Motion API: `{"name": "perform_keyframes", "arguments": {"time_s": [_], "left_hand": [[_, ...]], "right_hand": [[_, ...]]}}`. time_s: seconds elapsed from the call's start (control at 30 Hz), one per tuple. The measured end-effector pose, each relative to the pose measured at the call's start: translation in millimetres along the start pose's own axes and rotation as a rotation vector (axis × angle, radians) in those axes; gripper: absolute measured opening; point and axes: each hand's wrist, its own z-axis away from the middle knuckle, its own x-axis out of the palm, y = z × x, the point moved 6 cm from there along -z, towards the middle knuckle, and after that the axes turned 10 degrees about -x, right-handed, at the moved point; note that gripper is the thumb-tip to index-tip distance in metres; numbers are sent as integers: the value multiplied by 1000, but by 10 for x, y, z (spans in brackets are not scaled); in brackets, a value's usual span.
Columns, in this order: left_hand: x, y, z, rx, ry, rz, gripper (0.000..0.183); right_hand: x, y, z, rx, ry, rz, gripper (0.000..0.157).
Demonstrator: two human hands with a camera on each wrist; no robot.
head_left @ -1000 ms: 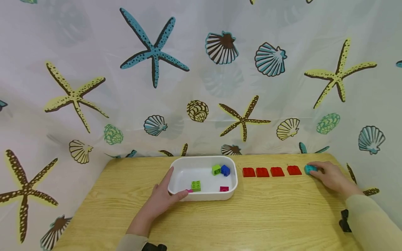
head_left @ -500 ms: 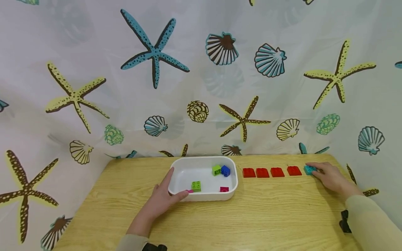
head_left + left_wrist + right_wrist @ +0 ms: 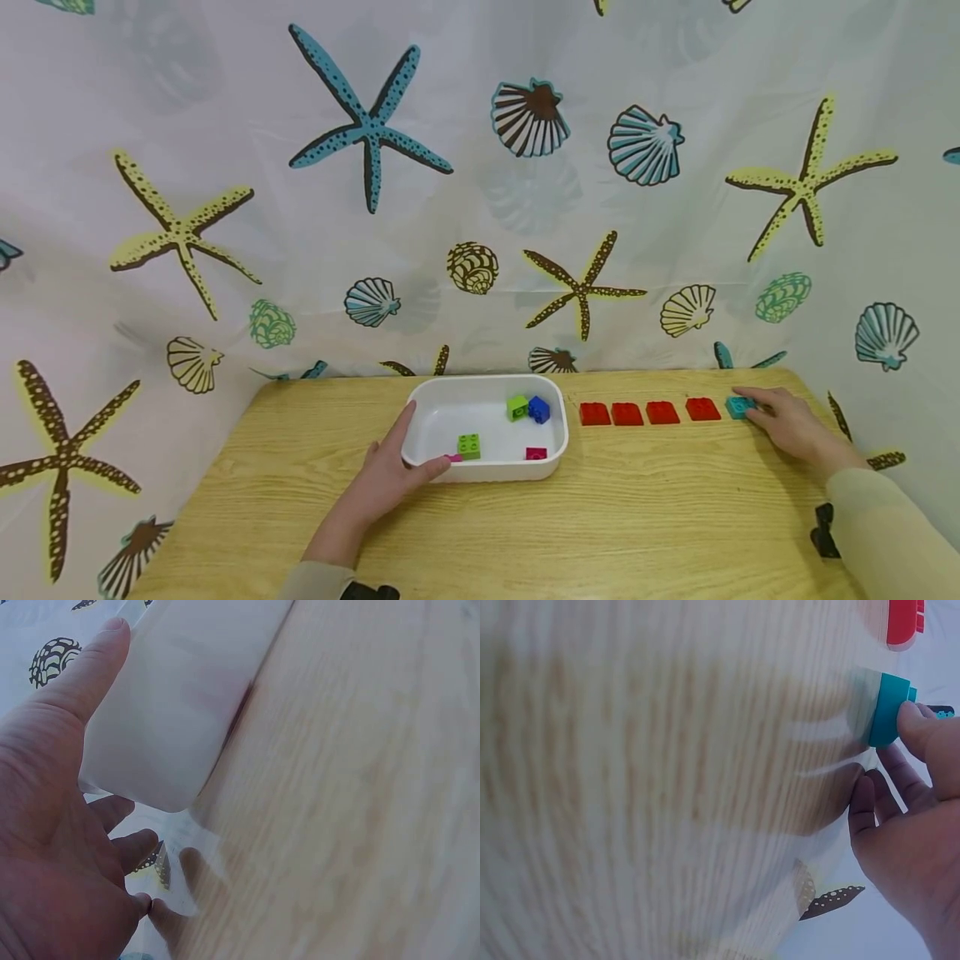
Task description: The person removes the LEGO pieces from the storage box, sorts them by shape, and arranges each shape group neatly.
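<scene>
Under the fingers of the right hand [image 3: 795,427]: one teal block [image 3: 739,407], standing on the table [image 3: 600,517], studs uppermost. State of that hand: grasping, the block pinched between thumb and forefinger; the remaining fingers loosely bent beside it, as seen from the right wrist.

To the left of the right hand, continuing the line of the teal block: four red blocks, sloped, in one row. Nearest the hand, the first red block [image 3: 702,408], a narrow gap from the teal; then the second [image 3: 662,412], the third [image 3: 627,413] and the fourth [image 3: 595,413], each just beside its neighbour.

At the left hand [image 3: 384,479]: one white tray [image 3: 495,472], its near left corner between thumb and forefinger. State of that hand: not clenched; thumb laid on the front rim, forefinger straight along the left end.

Inside the tray, by the left thumb's tip: one pink block [image 3: 452,457], partly hidden. Just right of it, a green block [image 3: 468,447], studs up. Farther from the left hand, toward the right end: a lime block [image 3: 517,407] with a blue block [image 3: 538,409] beside it, and a magenta block [image 3: 536,453] by the front wall.

Beyond both hands: a cloth [image 3: 465,50] printed with starfish and shells.
</scene>
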Motion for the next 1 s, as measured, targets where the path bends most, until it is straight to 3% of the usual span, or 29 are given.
{"name": "perform_keyframes", "arguments": {"time_s": [0.2,0.33,0.67,1.0], "left_hand": [[-6,8,3,-3,-5,10,119],[-11,11,5,-5,-6,11,120],[-14,9,0,0,7,-9,122],[-10,-7,-6,7,2,-20,121]], "right_hand": [[-22,-15,-12,22,47,-43,54],[-81,-144,-82,34,103,-37,58],[-66,-827,-332,-37,133,-103,67],[177,-1584,-593,-212,110,-191,65]]}}
